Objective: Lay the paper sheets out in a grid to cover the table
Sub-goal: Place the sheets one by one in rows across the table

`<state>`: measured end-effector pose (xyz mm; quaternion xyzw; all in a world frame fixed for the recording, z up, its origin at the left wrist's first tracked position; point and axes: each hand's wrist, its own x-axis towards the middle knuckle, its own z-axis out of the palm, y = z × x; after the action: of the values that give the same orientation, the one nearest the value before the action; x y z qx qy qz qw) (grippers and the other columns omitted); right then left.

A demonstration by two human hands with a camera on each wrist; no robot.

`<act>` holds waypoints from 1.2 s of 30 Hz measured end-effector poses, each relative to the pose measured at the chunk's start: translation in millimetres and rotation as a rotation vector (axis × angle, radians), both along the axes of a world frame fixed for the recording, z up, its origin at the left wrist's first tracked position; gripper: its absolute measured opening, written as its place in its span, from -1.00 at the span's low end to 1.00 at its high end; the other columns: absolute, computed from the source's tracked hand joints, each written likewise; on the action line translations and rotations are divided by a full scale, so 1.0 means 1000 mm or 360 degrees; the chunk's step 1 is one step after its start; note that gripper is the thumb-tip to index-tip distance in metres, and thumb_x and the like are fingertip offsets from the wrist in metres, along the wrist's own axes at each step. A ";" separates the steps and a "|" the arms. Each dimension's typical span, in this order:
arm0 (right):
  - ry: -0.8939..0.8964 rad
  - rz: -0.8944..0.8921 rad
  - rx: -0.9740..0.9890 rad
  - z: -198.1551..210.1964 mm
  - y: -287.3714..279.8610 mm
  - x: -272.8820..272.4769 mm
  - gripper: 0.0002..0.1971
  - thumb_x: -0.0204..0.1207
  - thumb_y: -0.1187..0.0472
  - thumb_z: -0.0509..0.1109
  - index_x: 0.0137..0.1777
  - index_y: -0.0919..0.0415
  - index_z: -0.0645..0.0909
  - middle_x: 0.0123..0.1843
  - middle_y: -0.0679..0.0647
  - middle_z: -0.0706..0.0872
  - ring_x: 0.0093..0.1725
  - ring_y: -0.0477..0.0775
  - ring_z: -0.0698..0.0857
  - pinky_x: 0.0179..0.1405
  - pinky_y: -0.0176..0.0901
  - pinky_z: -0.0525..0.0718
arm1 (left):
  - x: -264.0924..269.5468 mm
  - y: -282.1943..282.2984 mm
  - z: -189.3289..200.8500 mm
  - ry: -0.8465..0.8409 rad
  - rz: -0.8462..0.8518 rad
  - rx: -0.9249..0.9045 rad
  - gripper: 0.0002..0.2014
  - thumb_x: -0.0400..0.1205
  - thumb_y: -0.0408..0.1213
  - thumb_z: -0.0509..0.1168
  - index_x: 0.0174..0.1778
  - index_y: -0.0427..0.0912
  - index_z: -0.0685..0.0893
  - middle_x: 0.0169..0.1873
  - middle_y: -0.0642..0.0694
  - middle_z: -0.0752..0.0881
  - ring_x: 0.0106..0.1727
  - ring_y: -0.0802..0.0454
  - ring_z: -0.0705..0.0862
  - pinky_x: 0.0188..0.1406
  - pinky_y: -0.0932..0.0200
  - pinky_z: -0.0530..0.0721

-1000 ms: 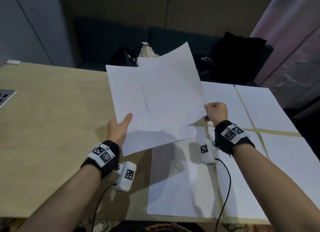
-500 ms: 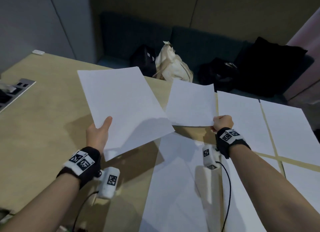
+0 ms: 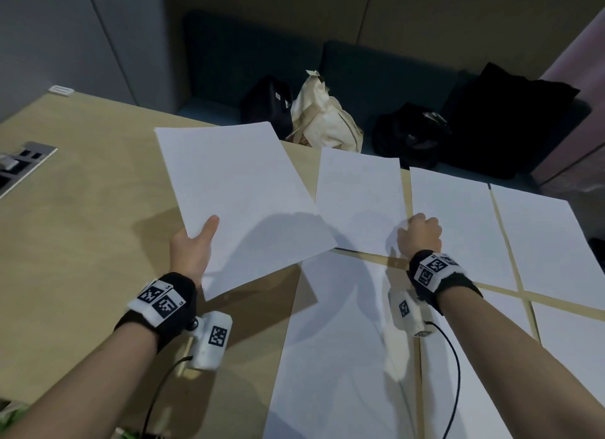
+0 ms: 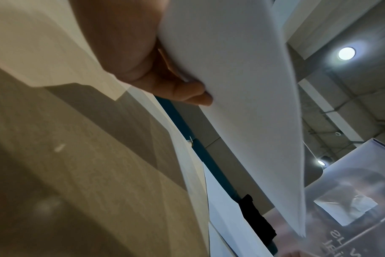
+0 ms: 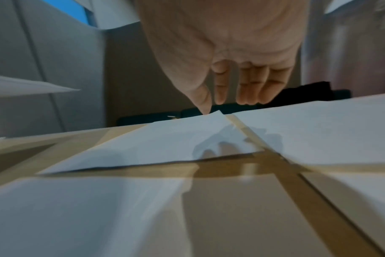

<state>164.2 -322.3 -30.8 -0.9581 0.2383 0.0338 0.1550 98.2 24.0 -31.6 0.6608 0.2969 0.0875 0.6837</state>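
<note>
Lowered since a moment ago, the sheet (image 3: 358, 199) reaches the table (image 3: 82, 226), pinched by the right hand (image 3: 420, 234); left hand (image 3: 191, 250) grips spares (image 3: 235, 193). Square edges with neighbours before releasing.

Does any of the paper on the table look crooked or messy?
Yes, a little. The sheet under the right hand is not flat yet: in the right wrist view its near corner lifts off the table. The sheet that the left hand holds hangs tilted in the air, not laid. The others look tidy.
</note>
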 end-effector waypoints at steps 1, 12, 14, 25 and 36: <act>-0.0005 0.0163 -0.0088 0.000 0.004 -0.004 -0.64 0.58 0.29 0.24 0.37 0.34 0.45 0.40 0.33 0.43 0.40 0.36 0.42 0.35 0.17 0.44 | -0.001 0.001 -0.001 0.0000 -0.0001 0.0004 -0.69 0.62 -0.20 0.33 0.23 -0.26 0.65 0.06 -0.06 0.70 0.10 -0.03 0.65 0.13 0.15 0.52; 0.0460 0.0687 -0.0086 -0.018 0.035 -0.019 -0.52 0.59 0.32 0.03 0.45 -0.04 0.42 0.38 0.08 0.47 0.45 0.19 0.44 0.53 0.31 0.07 | -0.009 0.001 -0.004 0.0005 -0.0028 0.0067 -0.69 0.62 -0.20 0.32 0.22 -0.28 0.65 0.05 -0.07 0.69 0.08 -0.04 0.63 0.12 0.16 0.49; 0.0443 0.0683 -0.0062 -0.020 0.035 -0.019 -0.59 0.59 0.30 0.01 0.34 -0.01 0.48 0.29 0.10 0.49 0.39 0.22 0.47 0.49 0.32 0.11 | -0.010 0.001 -0.003 -0.0003 -0.0033 0.0072 -0.68 0.62 -0.20 0.32 0.23 -0.29 0.64 0.05 -0.07 0.68 0.09 -0.03 0.63 0.12 0.16 0.48; 0.0380 0.0611 -0.0020 -0.021 0.033 -0.026 -0.63 0.68 0.17 -0.04 0.37 -0.06 0.47 0.29 0.05 0.49 0.38 0.21 0.48 0.47 0.30 0.14 | -0.012 -0.001 -0.003 -0.0024 -0.0031 0.0035 -0.68 0.62 -0.22 0.32 0.23 -0.30 0.64 0.06 -0.07 0.68 0.08 -0.01 0.63 0.10 0.18 0.49; 0.0392 0.0588 -0.0008 -0.019 0.033 -0.031 -0.62 0.68 0.13 -0.02 0.41 -0.07 0.46 0.37 0.02 0.48 0.43 0.19 0.45 0.48 0.29 0.12 | -0.014 -0.003 -0.002 -0.0017 -0.0033 0.0018 -0.81 0.62 -0.22 0.33 0.09 -0.20 0.65 0.01 -0.08 0.70 0.04 -0.03 0.64 0.06 0.17 0.49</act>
<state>133.2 -289.4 -50.0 -0.9745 0.0760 0.1778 0.1136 84.3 21.3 -33.8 0.6672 0.2859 0.0856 0.6825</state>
